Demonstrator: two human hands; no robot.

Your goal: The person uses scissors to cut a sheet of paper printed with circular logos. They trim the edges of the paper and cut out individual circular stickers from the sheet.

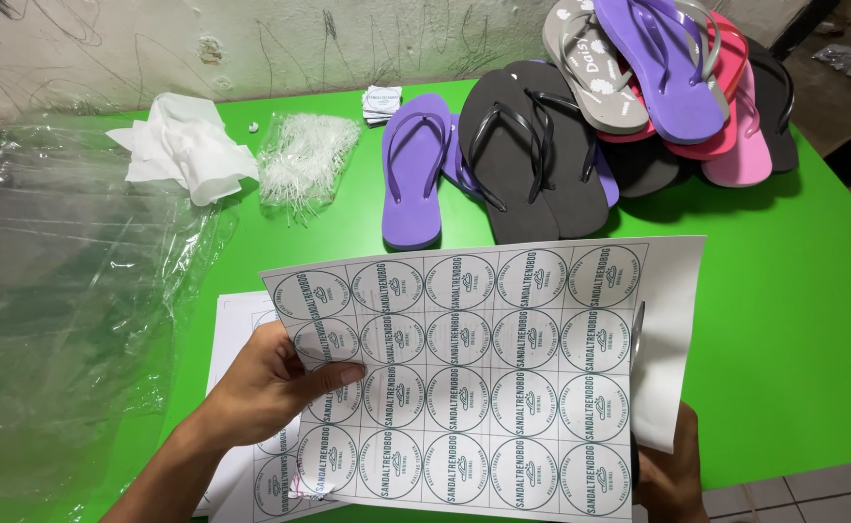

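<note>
I hold up a white sheet (484, 378) printed with rows of round green-ringed labels, above a green table (793, 320). My left hand (266, 383) grips its left edge, thumb lying across a label. My right hand (672, 465) is mostly hidden behind the sheet's lower right corner and holds a slim metal tool (637, 334) whose tip shows at the sheet's right edge. Another label sheet (237, 334) lies flat on the table under the held one.
Flip-flops lie at the back: a purple one (414, 169), a black one (527, 150), and a pile (677, 82) of grey, purple, pink and black ones. Clear plastic bags (53, 291) cover the left. White tissue (183, 145) and a bag of plastic fasteners (304, 155) sit behind.
</note>
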